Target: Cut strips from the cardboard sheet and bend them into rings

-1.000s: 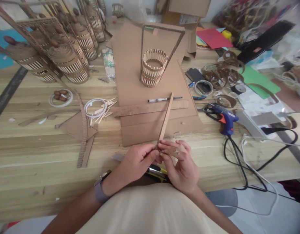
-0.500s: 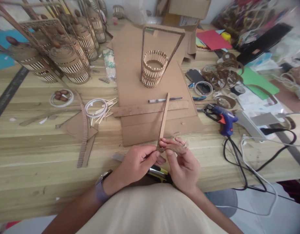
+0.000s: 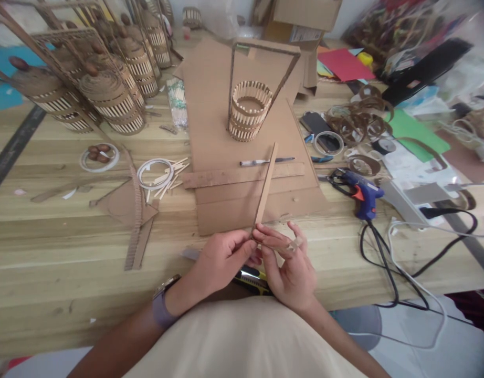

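Observation:
A narrow cardboard strip (image 3: pixel 267 184) slants up and away from my hands, its near end hidden by my fingers. My left hand (image 3: pixel 226 258) is closed on that end in a pinch between thumb and fingers. Fingertips of my right hand (image 3: pixel 287 262) press the same end from the other side, its little finger raised. A thin pale scrap lies against the right fingers; I cannot make out what it is. Under the hands, close to my body, is a yellow-and-black utility knife (image 3: pixel 252 281), partly hidden.
Beyond the strip, a stick basket (image 3: pixel 250 118) with a tall cardboard handle stands on a cardboard sheet (image 3: pixel 210 142). A pen (image 3: pixel 261 161) and a wide strip (image 3: pixel 226 176) lie there. Right are a blue glue gun (image 3: pixel 368 197) and cables; left, tape rolls (image 3: pixel 155 175) and finished lanterns (image 3: pixel 112 102).
The strip's far end has shifted slightly up and right. My right hand has moved a little left and its little finger has lifted. My left hand keeps its pinch.

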Demonstrator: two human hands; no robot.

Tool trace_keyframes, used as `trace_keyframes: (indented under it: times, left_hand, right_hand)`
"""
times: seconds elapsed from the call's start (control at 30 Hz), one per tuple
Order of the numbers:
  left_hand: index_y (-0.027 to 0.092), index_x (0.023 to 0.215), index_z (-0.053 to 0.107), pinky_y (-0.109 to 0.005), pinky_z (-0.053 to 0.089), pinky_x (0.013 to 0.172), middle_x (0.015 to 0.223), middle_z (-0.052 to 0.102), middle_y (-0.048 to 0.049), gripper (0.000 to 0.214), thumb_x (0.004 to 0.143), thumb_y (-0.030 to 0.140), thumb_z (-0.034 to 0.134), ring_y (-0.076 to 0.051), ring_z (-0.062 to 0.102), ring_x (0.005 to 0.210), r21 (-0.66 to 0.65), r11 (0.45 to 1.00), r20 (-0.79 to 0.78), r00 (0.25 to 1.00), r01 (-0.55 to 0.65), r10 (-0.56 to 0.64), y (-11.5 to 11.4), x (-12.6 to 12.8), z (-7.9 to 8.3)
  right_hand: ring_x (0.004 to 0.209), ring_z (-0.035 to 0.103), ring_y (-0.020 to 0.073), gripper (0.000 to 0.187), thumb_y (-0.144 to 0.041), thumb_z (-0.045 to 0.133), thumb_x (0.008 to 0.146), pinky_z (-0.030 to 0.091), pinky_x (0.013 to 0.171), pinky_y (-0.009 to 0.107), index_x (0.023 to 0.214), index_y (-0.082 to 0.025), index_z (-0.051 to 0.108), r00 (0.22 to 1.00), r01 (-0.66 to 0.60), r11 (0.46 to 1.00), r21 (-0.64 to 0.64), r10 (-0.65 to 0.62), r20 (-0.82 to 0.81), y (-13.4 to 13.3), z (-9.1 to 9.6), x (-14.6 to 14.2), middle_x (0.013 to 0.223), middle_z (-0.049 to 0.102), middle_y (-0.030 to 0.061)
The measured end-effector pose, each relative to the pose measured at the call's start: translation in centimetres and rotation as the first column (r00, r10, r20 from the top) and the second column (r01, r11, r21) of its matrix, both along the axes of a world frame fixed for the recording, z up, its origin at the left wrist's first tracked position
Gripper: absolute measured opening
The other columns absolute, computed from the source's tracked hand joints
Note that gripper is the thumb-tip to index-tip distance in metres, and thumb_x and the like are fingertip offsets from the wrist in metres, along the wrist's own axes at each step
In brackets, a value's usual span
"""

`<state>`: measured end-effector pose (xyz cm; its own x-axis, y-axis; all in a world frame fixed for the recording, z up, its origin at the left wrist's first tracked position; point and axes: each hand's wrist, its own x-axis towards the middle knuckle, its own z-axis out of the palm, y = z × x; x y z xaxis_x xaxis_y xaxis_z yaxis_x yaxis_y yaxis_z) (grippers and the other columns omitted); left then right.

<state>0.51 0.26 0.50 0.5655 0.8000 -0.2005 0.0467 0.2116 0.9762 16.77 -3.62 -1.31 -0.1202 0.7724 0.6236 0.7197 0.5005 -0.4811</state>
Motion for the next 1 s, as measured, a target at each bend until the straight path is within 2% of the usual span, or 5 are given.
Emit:
trace_keyframes:
  times: [0.23,0.33,0.53,0.77,1.0]
  left_hand:
    - [0.015,0.086,0.068,-0.022,0.053,0.072,0.083,0.074,-0.0025,0.024,0.096,0.024,0.049,-0.015,0.07,0.077,0.159,0.987,-0.076,0.997,0.028,-0.016,-0.2,-0.3,0.3]
    - [0.016,0.086,0.07,-0.022,0.052,0.07,0.082,0.074,-0.0024,0.024,0.096,0.026,0.05,-0.015,0.069,0.076,0.16,0.987,-0.093,0.996,0.029,-0.014,-0.2,-0.3,0.2]
    - [0.016,0.095,0.071,-0.023,0.053,0.074,0.09,0.075,-0.0039,0.026,0.095,0.036,0.054,-0.017,0.07,0.084,0.026,1.0,-0.006,1.0,0.007,-0.006,-0.1,-0.1,0.2]
    - [0.017,0.1,0.071,-0.021,0.053,0.073,0.088,0.075,-0.0027,0.026,0.097,0.031,0.05,-0.016,0.07,0.082,0.038,0.999,-0.031,0.999,-0.021,0.023,0.1,0.1,0.4]
    - [0.016,0.085,0.067,-0.021,0.055,0.069,0.078,0.072,-0.0015,0.025,0.097,0.03,0.05,-0.015,0.07,0.075,0.072,0.996,-0.043,0.998,-0.049,0.052,-0.3,0.0,0.1]
  right_hand:
    - [0.092,0.076,0.0202,0.017,-0.013,0.055,0.094,0.043,0.103,0.047,0.104,-0.026,0.061,0.975,0.067,0.994,-0.085,-0.083,-0.207,-0.4,-0.5,-0.1,0.094,0.079,-0.0005]
    - [0.091,0.076,0.02,0.016,-0.013,0.055,0.095,0.044,0.099,0.044,0.102,-0.026,0.062,0.966,0.06,0.993,-0.104,-0.084,-0.243,-0.4,-0.3,0.0,0.094,0.079,-0.0002]
    - [0.094,0.076,0.0218,0.024,-0.009,0.055,0.092,0.046,0.097,0.044,0.109,-0.025,0.059,0.997,-0.012,1.0,-0.001,0.012,-0.082,-0.1,0.3,0.3,0.096,0.08,0.0014]
    - [0.099,0.075,0.0218,0.024,-0.009,0.058,0.09,0.048,0.094,0.041,0.11,-0.023,0.058,0.998,-0.054,0.998,0.035,0.053,0.02,0.2,0.6,0.4,0.102,0.079,0.0052]
    - [0.102,0.073,0.0209,0.02,-0.008,0.06,0.091,0.04,0.102,0.041,0.103,-0.024,0.059,0.996,-0.023,0.999,0.032,0.02,0.083,0.3,0.4,0.2,0.101,0.079,0.0031]
